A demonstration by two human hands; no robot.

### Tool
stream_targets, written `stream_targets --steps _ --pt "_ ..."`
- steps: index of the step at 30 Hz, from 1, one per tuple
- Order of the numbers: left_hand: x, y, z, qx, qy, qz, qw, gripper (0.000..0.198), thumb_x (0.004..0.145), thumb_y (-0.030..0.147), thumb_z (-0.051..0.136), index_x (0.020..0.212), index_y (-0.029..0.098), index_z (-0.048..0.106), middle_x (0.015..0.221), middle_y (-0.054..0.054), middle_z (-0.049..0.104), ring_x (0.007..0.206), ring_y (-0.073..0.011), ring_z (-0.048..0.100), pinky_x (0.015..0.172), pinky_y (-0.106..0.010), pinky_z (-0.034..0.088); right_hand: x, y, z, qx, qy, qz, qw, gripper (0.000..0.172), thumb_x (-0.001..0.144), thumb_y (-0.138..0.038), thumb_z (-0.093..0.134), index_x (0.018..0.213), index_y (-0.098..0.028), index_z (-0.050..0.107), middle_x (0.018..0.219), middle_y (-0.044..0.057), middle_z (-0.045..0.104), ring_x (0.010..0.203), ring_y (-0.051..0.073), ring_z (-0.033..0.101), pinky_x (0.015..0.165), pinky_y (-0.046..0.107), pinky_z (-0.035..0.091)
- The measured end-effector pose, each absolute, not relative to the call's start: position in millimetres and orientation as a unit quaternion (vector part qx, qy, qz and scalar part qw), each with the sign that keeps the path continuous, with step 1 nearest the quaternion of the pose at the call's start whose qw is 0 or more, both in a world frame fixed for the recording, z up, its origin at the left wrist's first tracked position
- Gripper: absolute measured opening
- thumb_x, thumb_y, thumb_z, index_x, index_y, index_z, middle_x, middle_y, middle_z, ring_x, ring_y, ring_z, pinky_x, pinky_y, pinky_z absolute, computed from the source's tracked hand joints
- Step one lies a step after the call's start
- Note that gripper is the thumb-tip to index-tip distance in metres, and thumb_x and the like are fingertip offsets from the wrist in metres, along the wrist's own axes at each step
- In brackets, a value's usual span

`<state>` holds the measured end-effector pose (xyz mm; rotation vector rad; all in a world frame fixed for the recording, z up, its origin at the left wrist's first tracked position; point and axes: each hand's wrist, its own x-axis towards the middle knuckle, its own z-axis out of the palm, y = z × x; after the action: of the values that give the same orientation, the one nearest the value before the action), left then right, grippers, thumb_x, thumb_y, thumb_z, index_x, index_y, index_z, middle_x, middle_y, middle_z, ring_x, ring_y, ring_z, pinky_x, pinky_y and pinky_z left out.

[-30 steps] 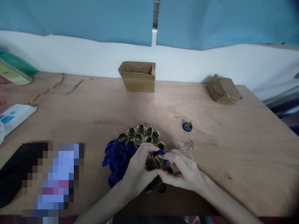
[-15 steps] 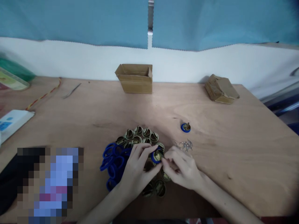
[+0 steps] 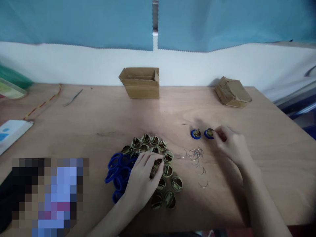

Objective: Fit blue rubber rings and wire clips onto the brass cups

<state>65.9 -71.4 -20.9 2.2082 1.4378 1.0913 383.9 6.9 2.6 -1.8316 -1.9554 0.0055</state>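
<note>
My right hand (image 3: 232,144) pinches the edge of a round brass-coloured metal piece with a blue ring (image 3: 209,133) at the table's middle right. Just left of it sits a similar blue-ringed metal piece (image 3: 196,133), with an upright tab at its centre. My left hand (image 3: 143,177) rests over the group, thumb and fingers apart, and nothing shows between them. Around it lie several plain brass-coloured round pieces (image 3: 176,183), each with a bar across its hollow. A heap of blue rings (image 3: 118,171) is left of this hand, which partly hides both groups.
Thin curved wires (image 3: 196,152) are scattered below the blue-ringed pieces. At the back stand an open cardboard box (image 3: 144,89) and a crumpled box (image 3: 233,92). Tweezers (image 3: 74,97), a twisted cord (image 3: 43,102) and a white power strip (image 3: 14,133) lie left. A blurred-out patch covers the lower left.
My right hand has moved right and away from me, carrying the blue-ringed piece from between both hands to beside the other one. My left hand has let go of it and stayed over the group.
</note>
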Motion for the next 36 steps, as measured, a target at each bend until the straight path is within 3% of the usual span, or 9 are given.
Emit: stream_targets --steps 4,7,12,17,22,27,31,36 --pt "66.2 -73.0 -20.3 0.771 0.493 0.374 0.148 0.019 0.093 0.008 0.059 0.106 0.021 0.061 0.098 -0.005 0.069 0.093 -0.0229 0.064 0.084 -0.040 0.056 390.1 14.1 -8.4 -0.674 -0.709 0.035 0.205 0.023 0.091 -0.042 0.053 0.083 -0.022 0.060 0.068 0.004 0.064 0.056 0.019 0.057 0.054 0.030 0.037" --pt "66.1 -73.3 -18.8 0.778 0.479 0.380 0.144 0.019 0.093 0.007 0.059 0.107 0.019 0.061 0.099 -0.006 0.068 0.094 -0.0225 0.063 0.085 -0.039 0.056 387.3 13.9 -5.2 -0.706 -0.666 0.018 0.241 0.027 0.091 -0.047 0.054 0.093 -0.020 0.061 0.065 0.002 0.060 0.055 0.019 0.057 0.054 0.030 0.036" --pt "63.6 -67.8 -16.4 0.781 0.474 0.388 0.123 0.020 0.093 0.007 0.059 0.109 0.019 0.061 0.100 -0.007 0.068 0.096 -0.0224 0.063 0.087 -0.039 0.056 373.3 7.7 2.4 -0.687 -0.656 0.028 0.311 0.022 0.094 -0.041 0.056 0.087 -0.021 0.061 0.059 -0.002 0.055 0.053 0.016 0.054 0.056 0.029 0.038" --pt "61.5 -56.3 -10.4 0.813 0.460 0.346 0.084 0.020 0.095 0.010 0.060 0.113 0.018 0.063 0.103 -0.009 0.066 0.100 -0.0244 0.061 0.090 -0.042 0.056 353.5 -0.4 -9.2 -0.516 -0.791 0.247 0.219 0.030 0.089 -0.051 0.070 0.091 -0.022 0.064 0.060 -0.005 0.053 0.051 0.013 0.048 0.049 0.026 0.035" --pt "69.4 -43.3 -0.4 0.867 0.444 0.222 0.038 0.024 0.092 0.016 0.066 0.116 0.021 0.069 0.121 -0.014 0.059 0.112 -0.0320 0.057 0.094 -0.051 0.055 330.5 -7.7 -21.3 -0.478 -0.835 0.216 0.162 0.030 0.081 -0.038 0.084 0.092 -0.021 0.062 0.077 -0.001 0.062 0.065 0.016 0.056 0.056 0.027 0.037" --pt "78.6 -33.3 -2.3 0.889 0.415 0.191 0.028 0.009 0.089 0.011 0.069 0.092 0.019 0.073 0.116 -0.014 0.063 0.105 -0.0323 0.060 0.088 -0.050 0.056 318.3 -12.1 -24.9 -0.472 -0.855 0.166 0.134 0.022 0.088 -0.029 0.077 0.091 -0.020 0.058 0.092 0.004 0.064 0.075 0.020 0.061 0.062 0.030 0.039" --pt "80.2 -30.9 -9.7 0.873 0.411 0.253 0.067 0.009 0.094 0.013 0.062 0.088 0.017 0.066 0.105 -0.011 0.068 0.100 -0.0284 0.064 0.089 -0.047 0.055 317.6 -13.6 -22.1 -0.500 -0.848 0.147 0.097 0.021 0.094 -0.035 0.069 0.096 -0.020 0.055 0.098 0.007 0.066 0.078 0.022 0.064 0.060 0.031 0.040" --pt "79.8 -34.2 -8.3 0.781 0.437 0.389 0.216 0.011 0.096 0.010 0.055 0.092 0.020 0.058 0.105 -0.008 0.073 0.099 -0.0215 0.070 0.087 -0.036 0.056 320.0 -12.1 -23.1 -0.513 -0.840 0.151 0.086 0.027 0.093 -0.042 0.070 0.093 -0.020 0.054 0.095 0.007 0.066 0.078 0.024 0.066 0.062 0.032 0.043"
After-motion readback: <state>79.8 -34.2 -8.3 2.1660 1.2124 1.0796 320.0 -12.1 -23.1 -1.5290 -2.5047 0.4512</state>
